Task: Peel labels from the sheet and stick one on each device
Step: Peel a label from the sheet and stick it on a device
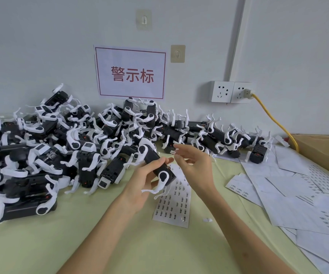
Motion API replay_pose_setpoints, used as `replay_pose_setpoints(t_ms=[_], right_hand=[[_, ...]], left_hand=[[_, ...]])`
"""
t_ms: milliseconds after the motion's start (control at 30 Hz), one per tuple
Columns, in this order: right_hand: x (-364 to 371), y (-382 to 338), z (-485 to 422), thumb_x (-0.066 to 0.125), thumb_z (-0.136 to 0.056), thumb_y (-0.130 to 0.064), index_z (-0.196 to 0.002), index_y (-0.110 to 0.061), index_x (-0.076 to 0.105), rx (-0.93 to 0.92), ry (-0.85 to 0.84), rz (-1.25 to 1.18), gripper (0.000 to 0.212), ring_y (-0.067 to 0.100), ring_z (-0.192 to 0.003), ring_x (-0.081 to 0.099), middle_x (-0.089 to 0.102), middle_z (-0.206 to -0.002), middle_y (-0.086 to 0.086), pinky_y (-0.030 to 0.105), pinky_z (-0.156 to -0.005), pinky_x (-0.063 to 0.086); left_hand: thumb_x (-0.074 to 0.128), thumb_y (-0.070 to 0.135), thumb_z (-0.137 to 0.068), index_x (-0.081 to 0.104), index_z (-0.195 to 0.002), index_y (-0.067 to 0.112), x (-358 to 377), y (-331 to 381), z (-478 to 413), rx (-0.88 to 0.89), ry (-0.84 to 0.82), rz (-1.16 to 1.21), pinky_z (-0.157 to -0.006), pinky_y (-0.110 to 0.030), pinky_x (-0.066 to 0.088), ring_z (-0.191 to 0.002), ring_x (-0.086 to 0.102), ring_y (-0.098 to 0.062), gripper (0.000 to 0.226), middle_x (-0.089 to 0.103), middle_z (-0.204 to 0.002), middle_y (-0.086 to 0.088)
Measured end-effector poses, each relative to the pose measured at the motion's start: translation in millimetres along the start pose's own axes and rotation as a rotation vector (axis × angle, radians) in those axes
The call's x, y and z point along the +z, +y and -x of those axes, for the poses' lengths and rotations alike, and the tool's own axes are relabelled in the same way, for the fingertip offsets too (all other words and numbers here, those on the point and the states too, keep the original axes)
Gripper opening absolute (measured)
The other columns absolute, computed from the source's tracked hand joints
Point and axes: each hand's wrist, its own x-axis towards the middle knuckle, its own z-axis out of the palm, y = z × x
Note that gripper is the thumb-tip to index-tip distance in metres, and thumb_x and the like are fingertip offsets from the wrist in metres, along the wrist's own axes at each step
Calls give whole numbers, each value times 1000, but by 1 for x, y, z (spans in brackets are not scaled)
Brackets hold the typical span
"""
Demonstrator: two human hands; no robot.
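Step in hand, by judgement: sticking label on device.
Left hand grips device, lifted above label sheet.
Right hand just right of device, fingers loosely spread; label on fingertip not discernible.
Next: press label flat on device body, then back to label sheet.

This looks like a small factory or packing workroom. A big pile of the same black and white devices covers the back of a pale green bench. A paper sign with red words is stuck on the plain wall above them. Many used label sheets lie spread on the right, next to a cardboard box. A yellow cord runs from a wall socket.
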Motion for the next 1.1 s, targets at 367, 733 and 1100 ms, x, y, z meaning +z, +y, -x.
replay_pose_setpoints(t_ms=[367, 733, 1100], right_hand=[[3, 4, 1, 74, -89, -6, -99, -29, 78, -52, 70, 35, 25, -4, -91, 70, 76, -87, -24, 10, -77, 47], [3, 7, 0, 75, -88, -5, -99, -29, 78, -30, 71, 67, 26, -4, -86, 70, 75, -86, -23, 7, -74, 47], [3, 4, 1, 71, -92, -9, -91, -20, 79, -12, 50, 25, 14, 6, -80, 73, 77, -83, -16, 26, -78, 59]], left_hand=[[72, 33, -84, 70, -106, 6, -1, -2, -1, 25, -54, 47, -114, -45, 43, -119, 63, -28, 36, 72, -128, -10], [70, 35, -86, 80, -90, 19, 1, 2, 2, 44, -72, 53, -110, -42, 46, -111, 69, -24, 19, 70, -133, -8], [69, 34, -88, 74, -105, 12, -3, -2, -3, 54, -76, 63, -113, -45, 45, -115, 66, -27, 28, 68, -134, -10]])
